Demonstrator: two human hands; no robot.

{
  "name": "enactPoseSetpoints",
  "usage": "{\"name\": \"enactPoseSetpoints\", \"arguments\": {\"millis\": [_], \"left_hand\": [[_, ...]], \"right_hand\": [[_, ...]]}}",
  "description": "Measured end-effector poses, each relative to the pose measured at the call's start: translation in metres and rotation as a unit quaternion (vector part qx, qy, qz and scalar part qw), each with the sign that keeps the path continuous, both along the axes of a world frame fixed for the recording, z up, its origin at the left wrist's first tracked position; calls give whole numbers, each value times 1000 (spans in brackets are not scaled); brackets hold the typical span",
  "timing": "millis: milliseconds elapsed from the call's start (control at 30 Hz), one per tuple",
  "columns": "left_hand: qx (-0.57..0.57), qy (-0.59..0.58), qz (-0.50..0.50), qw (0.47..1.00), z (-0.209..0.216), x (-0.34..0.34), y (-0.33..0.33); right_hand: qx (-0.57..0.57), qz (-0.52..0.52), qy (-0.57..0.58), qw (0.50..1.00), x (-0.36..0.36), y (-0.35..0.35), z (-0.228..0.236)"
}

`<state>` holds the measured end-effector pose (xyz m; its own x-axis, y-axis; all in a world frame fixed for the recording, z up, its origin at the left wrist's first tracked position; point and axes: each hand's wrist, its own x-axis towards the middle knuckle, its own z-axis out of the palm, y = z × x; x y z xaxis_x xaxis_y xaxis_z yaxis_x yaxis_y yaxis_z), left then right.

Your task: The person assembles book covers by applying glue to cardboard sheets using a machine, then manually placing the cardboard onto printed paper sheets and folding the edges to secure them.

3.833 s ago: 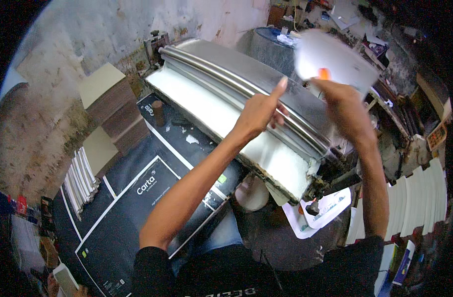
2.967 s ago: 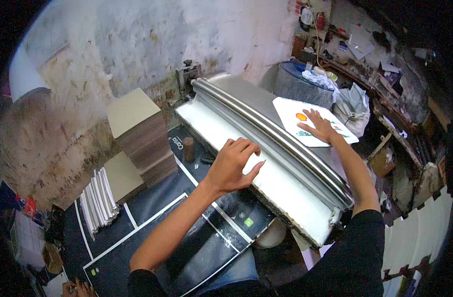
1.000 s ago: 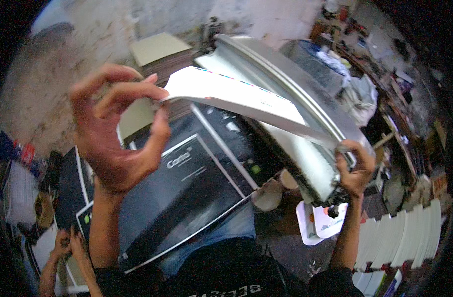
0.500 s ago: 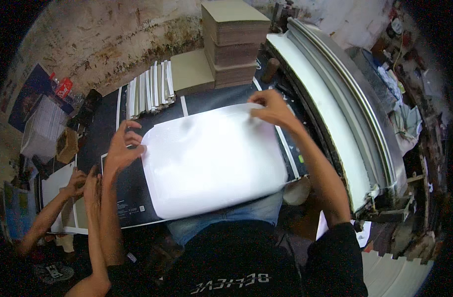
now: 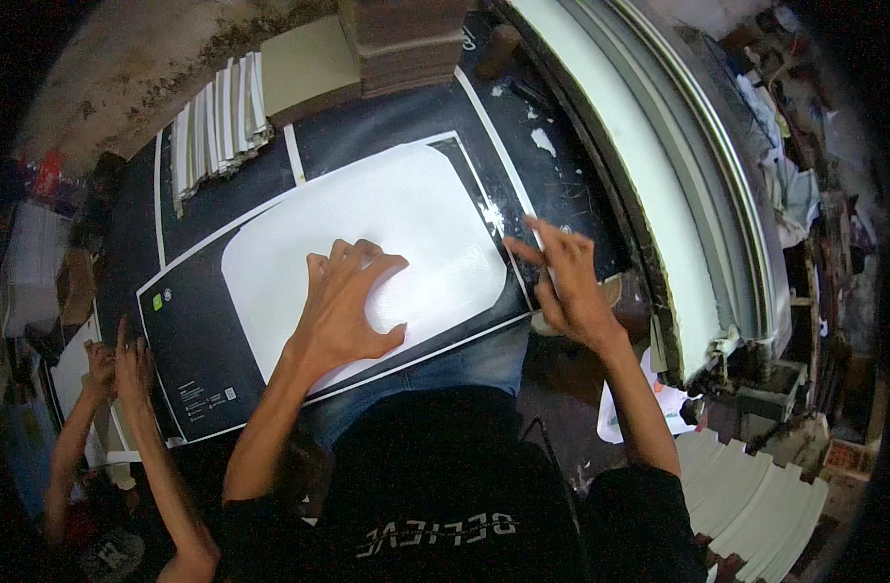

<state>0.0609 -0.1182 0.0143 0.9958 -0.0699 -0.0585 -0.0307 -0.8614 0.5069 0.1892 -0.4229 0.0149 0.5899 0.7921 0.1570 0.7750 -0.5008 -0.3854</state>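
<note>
A glossy white sheet with rounded corners [image 5: 435,223] lies flat over a black printed sheet with a white border [image 5: 188,335]. My left hand [image 5: 346,306] rests on the white sheet near its front edge, fingers spread and bent, with nothing held. Off to the right, my right hand [image 5: 566,277] hovers beside the black sheet's right border. Its fingers are apart and nothing shows in them.
Bundled pale strips [image 5: 222,121] and stacked grey boards [image 5: 309,63] stand at the back. A long machine with metal rollers [image 5: 678,165] borders the right side. At the left, another person's hands [image 5: 124,364] work over a board.
The white sheet was held at its edges by both hands; now it lies flat. My left hand has moved onto it, and my right hand has let go and come nearer. The view has shifted.
</note>
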Motion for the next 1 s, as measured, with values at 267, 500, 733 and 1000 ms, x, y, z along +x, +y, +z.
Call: {"name": "enactPoseSetpoints", "arguments": {"millis": [267, 500, 733, 1000], "left_hand": [[8, 33, -2, 999, 9, 6, -1], [14, 39, -2, 999, 7, 7, -3], [14, 33, 30, 999, 12, 2, -4], [17, 6, 151, 988, 7, -72, 118]], "right_hand": [[-105, 65, 13, 992, -30, -21, -17], [-79, 63, -11, 995, -27, -22, -16], [-77, 169, 1, 983, -50, -18, -17], [-54, 290, 88, 951, -106, 80, 5]]}}
